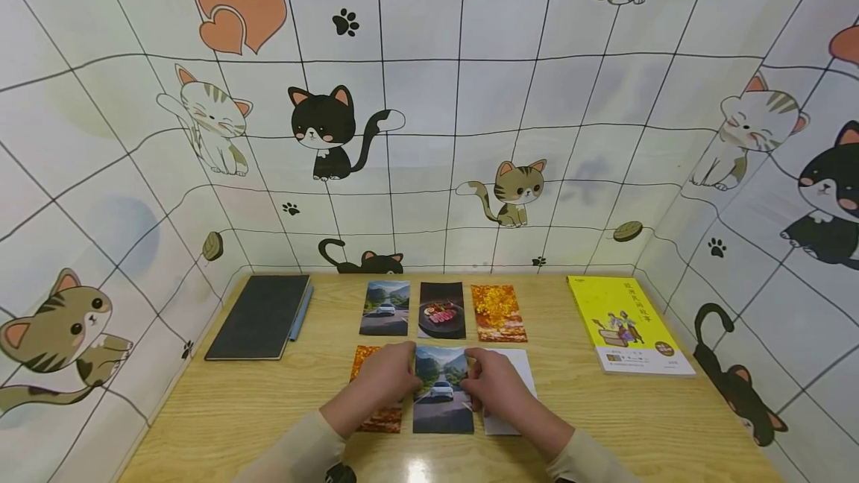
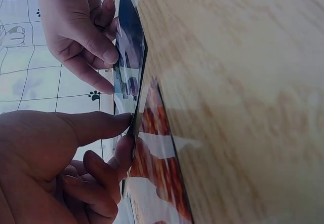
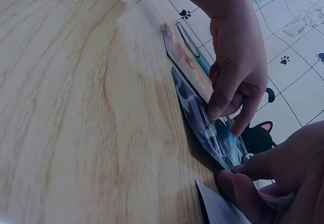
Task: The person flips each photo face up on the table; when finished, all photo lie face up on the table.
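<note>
A photo card of a white car on a mountain road is held between both hands in the middle of the front row. My left hand pinches its left edge, thumb on top and a finger underneath in the left wrist view. The right edge is pinched by my right hand. In the right wrist view the card is tilted, with a shadow beneath its near edge. Partly under the left hand lies an orange autumn-leaf card. A white-faced card is partly covered by the right hand.
Behind lies a row of a second car card, a steak-plate card and a yellow-tree card. A black notebook over a blue item sits left on the wooden table; a yellow book sits right.
</note>
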Motion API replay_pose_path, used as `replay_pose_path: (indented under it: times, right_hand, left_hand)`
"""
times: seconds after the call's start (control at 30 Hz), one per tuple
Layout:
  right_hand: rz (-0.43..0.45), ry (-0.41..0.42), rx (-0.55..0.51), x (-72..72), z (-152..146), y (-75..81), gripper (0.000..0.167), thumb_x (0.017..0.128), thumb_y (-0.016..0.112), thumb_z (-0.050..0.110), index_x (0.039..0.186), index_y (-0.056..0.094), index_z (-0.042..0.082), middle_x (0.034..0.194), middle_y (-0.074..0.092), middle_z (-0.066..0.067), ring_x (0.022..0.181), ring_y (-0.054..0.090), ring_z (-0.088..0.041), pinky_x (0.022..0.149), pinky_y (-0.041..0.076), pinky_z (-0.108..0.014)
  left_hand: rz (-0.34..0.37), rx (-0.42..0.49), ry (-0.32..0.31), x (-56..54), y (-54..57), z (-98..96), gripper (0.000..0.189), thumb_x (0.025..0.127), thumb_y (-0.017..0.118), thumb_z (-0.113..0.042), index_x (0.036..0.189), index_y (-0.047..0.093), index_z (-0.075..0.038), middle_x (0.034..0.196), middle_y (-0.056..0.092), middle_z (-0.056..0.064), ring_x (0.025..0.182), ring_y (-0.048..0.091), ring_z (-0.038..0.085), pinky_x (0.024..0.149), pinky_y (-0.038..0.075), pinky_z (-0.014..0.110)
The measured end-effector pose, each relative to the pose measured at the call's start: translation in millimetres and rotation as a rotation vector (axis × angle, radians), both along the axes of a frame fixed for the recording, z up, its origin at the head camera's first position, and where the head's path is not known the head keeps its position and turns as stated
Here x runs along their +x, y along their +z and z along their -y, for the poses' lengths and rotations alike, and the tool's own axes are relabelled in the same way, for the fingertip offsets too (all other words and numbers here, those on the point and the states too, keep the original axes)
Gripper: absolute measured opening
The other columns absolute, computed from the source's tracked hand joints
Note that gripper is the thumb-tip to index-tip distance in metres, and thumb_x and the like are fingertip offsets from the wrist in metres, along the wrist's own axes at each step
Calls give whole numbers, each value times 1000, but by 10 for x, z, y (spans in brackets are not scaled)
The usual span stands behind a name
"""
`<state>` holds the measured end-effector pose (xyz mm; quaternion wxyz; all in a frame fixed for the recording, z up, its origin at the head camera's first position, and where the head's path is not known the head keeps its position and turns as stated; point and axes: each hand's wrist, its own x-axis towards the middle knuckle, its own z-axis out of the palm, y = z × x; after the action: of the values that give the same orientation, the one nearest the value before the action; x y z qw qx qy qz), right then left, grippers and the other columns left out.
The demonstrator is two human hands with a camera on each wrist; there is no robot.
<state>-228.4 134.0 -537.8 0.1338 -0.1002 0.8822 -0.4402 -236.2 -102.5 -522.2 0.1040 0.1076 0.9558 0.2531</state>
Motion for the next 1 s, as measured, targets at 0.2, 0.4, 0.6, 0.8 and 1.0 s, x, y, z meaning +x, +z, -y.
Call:
replay_pose_path:
  times: [0.2,0.4,0.6,0.8,1.0]
  right_hand:
    - [4,2,37,-7,12,24,63,97,80,0,153,54,-12,79,64,-3,54,66,-19,45,54,-35]
    - [-3,-1,84,-30,19,21,62,95,82,0,150,57,-13,77,64,-2,52,65,-17,45,54,-34]
    - [-59,5,135,-49,26,3,57,93,84,0,144,62,-12,74,63,0,47,62,-14,44,52,-32]
    - [-55,19,106,-30,23,7,57,94,85,1,144,62,-13,75,63,-1,48,61,-15,44,52,-33]
    - [-18,8,35,-3,-22,65,62,95,85,5,149,59,-11,77,66,-1,49,64,-16,43,54,-34]
  left_hand:
    - [6,-34,-8,-16,-10,-8,31,89,93,-21,98,65,-11,73,59,-3,62,56,16,56,45,35]
    - [8,-78,-10,-32,-1,-42,30,89,94,-21,97,68,-9,75,61,0,63,56,18,57,44,35]
    - [-9,-102,-10,-24,34,-53,31,88,94,-21,103,72,-6,79,62,0,64,55,18,57,45,37]
    - [10,-96,-8,-13,27,-45,33,87,96,-23,101,71,-8,77,61,-1,65,56,18,58,46,36]
    - [1,-58,-17,-14,38,-37,33,88,95,-25,101,70,-7,76,62,-1,64,57,19,58,47,37]
